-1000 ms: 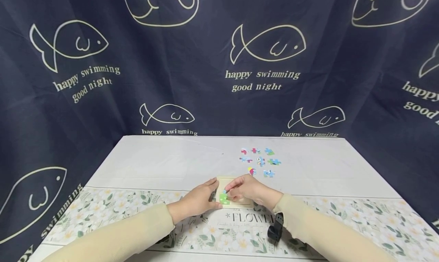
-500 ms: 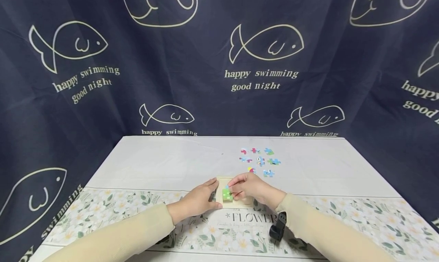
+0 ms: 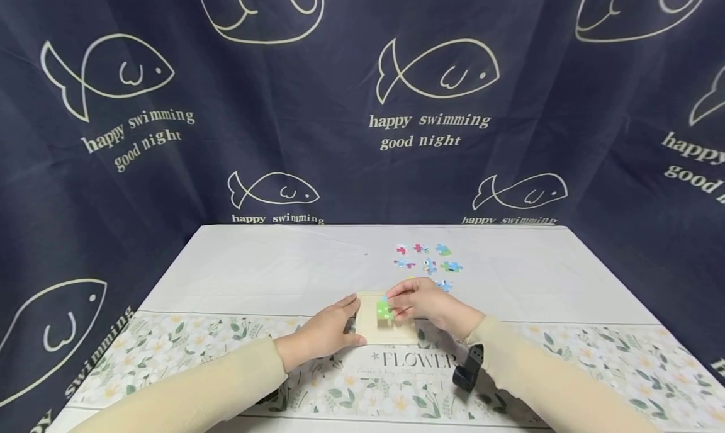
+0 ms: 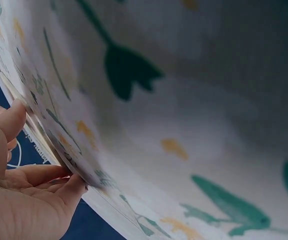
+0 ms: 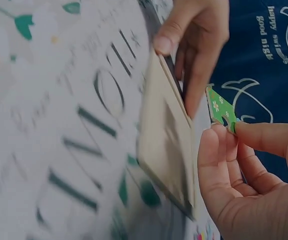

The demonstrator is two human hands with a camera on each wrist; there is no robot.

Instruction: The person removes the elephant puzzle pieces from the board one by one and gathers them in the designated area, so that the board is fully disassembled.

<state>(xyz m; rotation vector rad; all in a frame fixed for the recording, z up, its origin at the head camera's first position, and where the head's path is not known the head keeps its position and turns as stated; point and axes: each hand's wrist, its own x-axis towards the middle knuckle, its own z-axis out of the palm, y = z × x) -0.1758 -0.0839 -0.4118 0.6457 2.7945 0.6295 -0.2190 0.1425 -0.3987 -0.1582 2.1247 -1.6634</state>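
My right hand [image 3: 433, 306] pinches a green puzzle piece [image 3: 384, 310] with white flowers and a blue tab, tilted up above a shallow wooden puzzle tray [image 3: 369, 333]. In the right wrist view, thumb and fingertips grasp one edge of that piece [image 5: 220, 107], clear of the tray [image 5: 156, 120]. My left hand [image 3: 324, 336] holds the tray's left side, thumb at the near corner and fingers toward the far one. The left wrist view shows this hand [image 4: 29, 195] at the tray's edge, with much of the tray hidden.
Several loose puzzle pieces [image 3: 429, 266] lie in rows on the white tabletop behind the tray; my right hand partly covers the nearest ones. A flowered cloth strip [image 3: 238, 351] with printed lettering runs under the tray. A dark blue fish-print curtain [image 3: 340, 106] hangs behind the table.
My right hand has lifted the green puzzle piece off the tray's left part and moved it up and to the right. My left hand has stayed at the tray's edge.
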